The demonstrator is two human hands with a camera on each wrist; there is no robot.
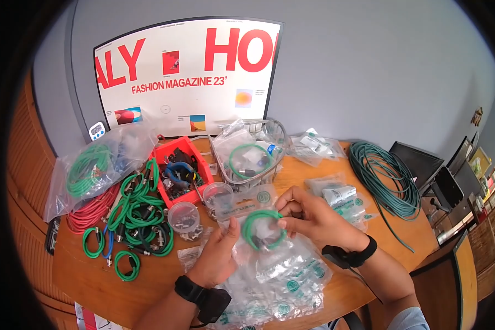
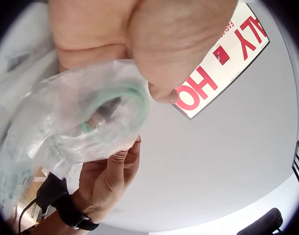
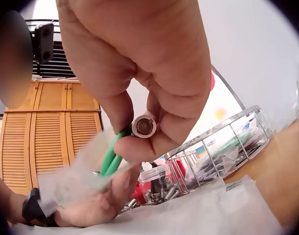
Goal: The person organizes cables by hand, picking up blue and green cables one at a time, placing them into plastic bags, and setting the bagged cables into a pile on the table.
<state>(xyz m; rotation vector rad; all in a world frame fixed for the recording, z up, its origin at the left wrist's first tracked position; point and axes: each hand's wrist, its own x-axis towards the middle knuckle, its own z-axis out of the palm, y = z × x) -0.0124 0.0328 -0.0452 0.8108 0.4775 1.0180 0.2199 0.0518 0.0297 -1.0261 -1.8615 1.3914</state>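
Observation:
A coiled green cable (image 1: 248, 228) lies within the mouth of a clear plastic bag (image 1: 237, 204) with green print. My left hand (image 1: 217, 256) holds the bag from the left, thumb raised along its near side. From the right, my right hand (image 1: 319, 217) pinches the coil's edge between thumb and fingers. The right wrist view shows a round metal connector (image 3: 144, 126) on the cable between those fingertips. Through the cloudy plastic in the left wrist view, the green loop (image 2: 142, 105) and a dark part inside it show.
More clear bags (image 1: 291, 286) are spread beneath the hands. Green cable coils (image 1: 132, 203) pile up at left, beside a red bin (image 1: 198, 159) of connectors. Clear jars (image 1: 183, 218) and a wire basket (image 1: 278, 173) stand ahead; a dark green cable coil (image 1: 377, 181) lies right.

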